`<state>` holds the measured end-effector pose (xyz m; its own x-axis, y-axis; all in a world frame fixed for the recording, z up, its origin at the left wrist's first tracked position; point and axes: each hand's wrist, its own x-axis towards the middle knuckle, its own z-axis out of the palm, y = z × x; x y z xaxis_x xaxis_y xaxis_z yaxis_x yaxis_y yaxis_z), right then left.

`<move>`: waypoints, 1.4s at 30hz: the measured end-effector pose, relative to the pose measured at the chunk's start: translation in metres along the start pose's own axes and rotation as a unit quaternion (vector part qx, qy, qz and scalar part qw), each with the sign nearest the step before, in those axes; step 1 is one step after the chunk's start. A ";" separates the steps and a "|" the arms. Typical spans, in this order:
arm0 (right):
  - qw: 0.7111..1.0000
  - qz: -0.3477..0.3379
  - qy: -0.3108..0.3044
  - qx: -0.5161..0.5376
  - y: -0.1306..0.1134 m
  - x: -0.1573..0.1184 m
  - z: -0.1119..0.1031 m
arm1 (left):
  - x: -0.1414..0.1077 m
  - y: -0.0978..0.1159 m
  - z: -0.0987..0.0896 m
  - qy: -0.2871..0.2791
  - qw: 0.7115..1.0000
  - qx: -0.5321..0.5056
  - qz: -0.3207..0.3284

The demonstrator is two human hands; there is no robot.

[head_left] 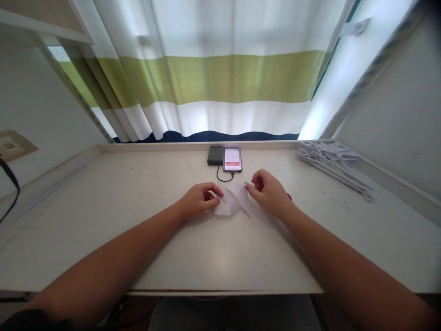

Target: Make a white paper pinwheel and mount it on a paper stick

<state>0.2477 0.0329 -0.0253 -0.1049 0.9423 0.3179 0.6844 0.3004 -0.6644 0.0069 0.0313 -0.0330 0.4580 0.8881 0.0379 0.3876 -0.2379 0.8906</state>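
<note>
L forearm point(117, 246) and R forearm point(354, 262) both lean inward over the white desk point(193, 262), so the two hands are near each other, approx. in the middle. L hand point(195, 202) is low, w/ its back upward; thumb & forefinger are closed on the left side of the paper point(229, 205), and the other fingers bend under the palm. R hand point(270, 192) is turned more on its side, fingers curled; thumb & forefinger are pinched together on a thin piece point(248, 184) w/ a dark tip, at the right side of the paper. What this piece is, I cannot tell. A small red thing point(289, 196) shows beside R hand, mostly hidden.

The paper is btwn the hands, white, w/ creases and pointed corners, not quite flat. Just beyond it are a black cable point(224, 180) and a phone point(232, 159) w/ lit, blurred screen, beside a dark box point(215, 156). Far right, a pile of white paper strips point(330, 165) lies on the desk.
</note>
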 end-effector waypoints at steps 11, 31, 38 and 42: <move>0.978 -0.167 -0.123 -0.012 -0.016 -0.011 0.000 | 0.002 -0.002 0.000 0.017 1.000 -0.003 0.020; 0.987 -0.127 -0.092 0.012 -0.035 -0.024 0.005 | -0.020 0.038 0.018 0.095 0.971 0.166 0.143; 0.991 -0.121 -0.031 0.057 -0.039 -0.029 0.007 | -0.020 0.035 0.025 0.127 0.980 0.054 0.146; 0.987 -0.147 -0.027 0.057 -0.041 -0.031 0.005 | -0.022 0.035 0.027 0.129 0.981 0.002 0.144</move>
<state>0.2192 -0.0081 -0.0110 -0.3271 0.8172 0.4746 0.5333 0.5743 -0.6211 0.0317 -0.0065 -0.0152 0.3317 0.8532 0.4026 0.2753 -0.4957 0.8237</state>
